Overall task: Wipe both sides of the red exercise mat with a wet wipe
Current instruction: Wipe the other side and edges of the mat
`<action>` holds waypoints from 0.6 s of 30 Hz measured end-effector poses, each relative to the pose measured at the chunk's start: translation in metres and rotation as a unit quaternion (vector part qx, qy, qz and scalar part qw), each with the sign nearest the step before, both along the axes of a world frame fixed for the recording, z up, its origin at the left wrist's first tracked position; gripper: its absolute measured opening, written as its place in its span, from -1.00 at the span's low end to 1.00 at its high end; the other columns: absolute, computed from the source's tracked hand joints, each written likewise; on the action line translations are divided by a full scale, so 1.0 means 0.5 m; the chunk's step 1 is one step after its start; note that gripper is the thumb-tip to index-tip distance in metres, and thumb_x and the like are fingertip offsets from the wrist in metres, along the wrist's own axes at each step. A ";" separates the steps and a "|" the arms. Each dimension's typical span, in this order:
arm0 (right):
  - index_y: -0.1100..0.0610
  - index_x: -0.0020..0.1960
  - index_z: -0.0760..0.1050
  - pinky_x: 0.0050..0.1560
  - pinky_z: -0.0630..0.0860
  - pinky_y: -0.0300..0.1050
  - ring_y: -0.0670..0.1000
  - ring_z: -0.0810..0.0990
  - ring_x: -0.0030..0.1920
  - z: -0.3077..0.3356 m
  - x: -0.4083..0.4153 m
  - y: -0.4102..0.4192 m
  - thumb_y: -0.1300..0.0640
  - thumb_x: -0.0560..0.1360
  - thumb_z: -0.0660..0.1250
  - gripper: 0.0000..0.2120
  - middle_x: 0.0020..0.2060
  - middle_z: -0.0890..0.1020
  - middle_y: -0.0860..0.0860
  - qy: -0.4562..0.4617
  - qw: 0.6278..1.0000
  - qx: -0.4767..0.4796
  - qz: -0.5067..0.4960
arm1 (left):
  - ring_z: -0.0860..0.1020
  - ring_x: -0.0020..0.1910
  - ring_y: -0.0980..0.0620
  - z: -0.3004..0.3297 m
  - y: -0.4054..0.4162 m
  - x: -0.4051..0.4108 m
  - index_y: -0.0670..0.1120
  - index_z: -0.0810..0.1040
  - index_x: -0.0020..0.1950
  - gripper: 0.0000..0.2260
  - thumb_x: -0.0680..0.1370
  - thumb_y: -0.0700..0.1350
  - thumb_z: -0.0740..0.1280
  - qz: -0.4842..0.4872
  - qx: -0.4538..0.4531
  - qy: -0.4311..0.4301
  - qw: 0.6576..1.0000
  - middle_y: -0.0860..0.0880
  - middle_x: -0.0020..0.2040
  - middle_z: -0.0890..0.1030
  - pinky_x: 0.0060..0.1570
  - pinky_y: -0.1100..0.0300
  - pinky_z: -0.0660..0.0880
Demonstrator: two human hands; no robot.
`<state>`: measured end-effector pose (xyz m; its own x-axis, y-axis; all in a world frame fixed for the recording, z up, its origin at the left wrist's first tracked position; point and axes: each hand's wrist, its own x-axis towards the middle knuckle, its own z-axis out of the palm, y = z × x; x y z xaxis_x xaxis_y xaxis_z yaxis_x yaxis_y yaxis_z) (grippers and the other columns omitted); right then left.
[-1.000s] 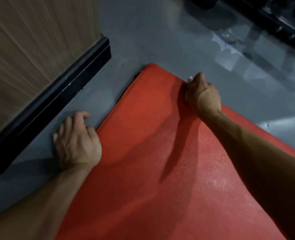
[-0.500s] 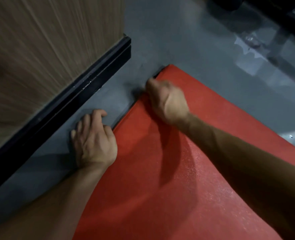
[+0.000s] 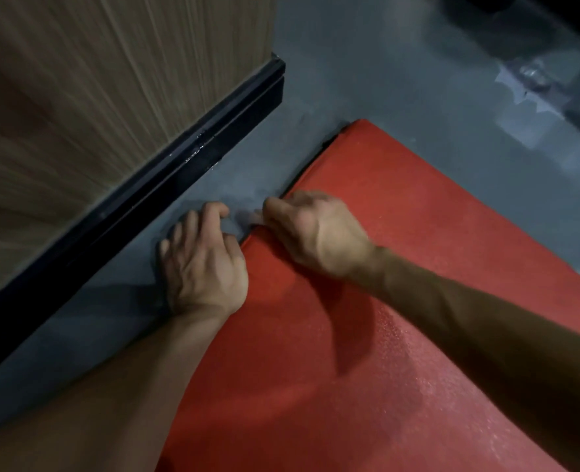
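Curling over the red mat's point(image 3: 401, 301) left edge, the right hand point(image 3: 315, 233) nears the loosely curled left hand point(image 3: 203, 264).

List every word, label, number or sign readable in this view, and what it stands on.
None can be read. The red exercise mat, the grey floor, the wood-grain panel and its black base strip show no print. Neither hand carries any text.

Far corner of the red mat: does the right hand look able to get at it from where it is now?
Probably yes. The right hand sits at the red mat's left edge, and the mat surface up to the far corner is bare, nothing lying on it. The left hand rests on the floor beside the mat, out of that path.
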<state>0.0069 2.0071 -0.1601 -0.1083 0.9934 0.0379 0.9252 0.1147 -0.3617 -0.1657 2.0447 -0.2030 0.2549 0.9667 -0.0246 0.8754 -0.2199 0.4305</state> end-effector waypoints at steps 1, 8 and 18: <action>0.15 -0.08 0.46 -0.32 0.41 0.04 0.24 0.54 -0.29 -0.003 0.018 0.016 -0.07 0.62 0.10 -0.68 -0.30 0.58 0.14 -0.018 1.000 0.002 -0.019 | 0.50 0.21 -0.19 -0.001 0.000 0.000 0.03 0.45 0.25 -0.62 0.48 -0.05 0.06 0.000 -0.001 0.001 1.000 -0.10 0.15 0.57 0.22 -0.12 0.30; 0.10 -0.11 0.41 -0.40 0.39 0.01 0.26 0.56 -0.34 -0.020 -0.021 0.024 0.01 0.57 0.15 -0.82 -0.33 0.58 0.15 0.020 0.999 0.008 -0.050 | 0.49 0.23 -0.18 -0.007 -0.001 0.000 0.02 0.46 0.24 -0.71 0.53 -0.15 0.22 0.002 -0.006 -0.004 1.000 -0.10 0.17 0.57 0.23 -0.11 0.29; 0.07 -0.12 0.38 -0.35 0.36 -0.03 0.23 0.53 -0.34 -0.006 -0.043 0.008 0.01 0.58 0.18 -0.84 -0.34 0.56 0.13 0.025 0.998 0.025 -0.046 | 0.51 0.21 -0.16 -0.007 -0.001 -0.004 0.05 0.45 0.22 -0.67 0.49 -0.07 0.10 0.000 0.003 -0.006 1.000 -0.07 0.16 0.58 0.21 -0.11 0.32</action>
